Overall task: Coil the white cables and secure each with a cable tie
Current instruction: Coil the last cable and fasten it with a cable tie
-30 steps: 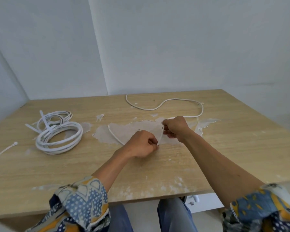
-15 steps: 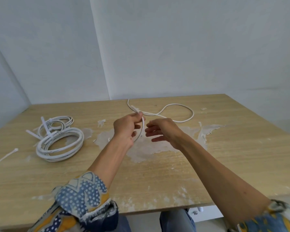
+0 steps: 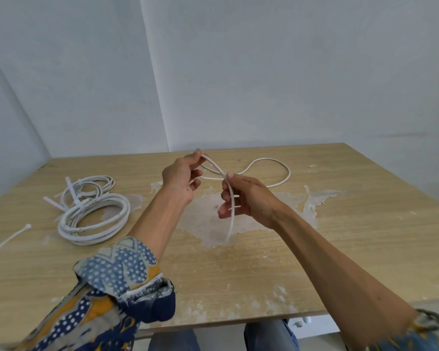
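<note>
A loose cable tie (image 3: 8,239) is lying at the far left of the surface (image 3: 365,224), beside two coiled cables (image 3: 94,219) already tied. The left hand (image 3: 181,177) is pinching the uncoiled cable (image 3: 269,160) near its end, above the surface. The right hand (image 3: 246,198) is pinching it lower, other fingers (image 3: 224,212) loosely spread, while the rest is looping behind.

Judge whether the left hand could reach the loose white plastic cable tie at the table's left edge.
Probably yes: the loose white plastic cable tie lies clear of the coiled white cables, but the left hand must first release the uncoiled white cable.
</note>
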